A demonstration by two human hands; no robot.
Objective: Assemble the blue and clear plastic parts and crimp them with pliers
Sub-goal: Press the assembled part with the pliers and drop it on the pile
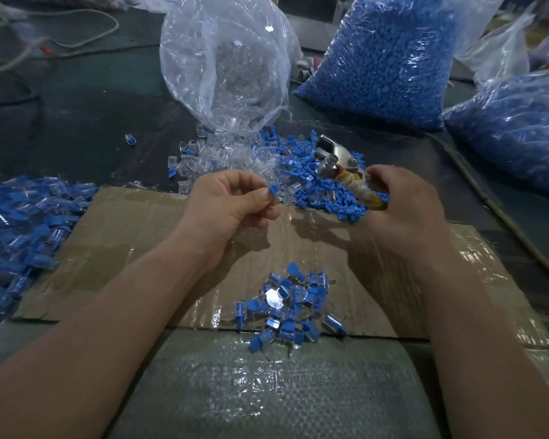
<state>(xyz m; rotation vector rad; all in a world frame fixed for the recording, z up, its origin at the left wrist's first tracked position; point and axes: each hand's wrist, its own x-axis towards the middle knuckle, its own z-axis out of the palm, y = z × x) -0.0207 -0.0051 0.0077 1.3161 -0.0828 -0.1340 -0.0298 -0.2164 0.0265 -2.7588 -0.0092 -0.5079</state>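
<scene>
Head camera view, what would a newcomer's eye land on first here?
The bulging clear plastic bag packed with blue plastic parts at upper right stands out first, beside the open clear plastic bag of clear parts at top centre. In the middle, the left hand pinches a small blue and clear plastic piece while the right hand grips metal pliers with a tape-wrapped handle.

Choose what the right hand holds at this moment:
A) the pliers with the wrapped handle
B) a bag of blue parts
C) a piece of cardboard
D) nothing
A: the right hand grips the pliers by their wrapped handle, while the left hand pinches a small blue part.
</scene>
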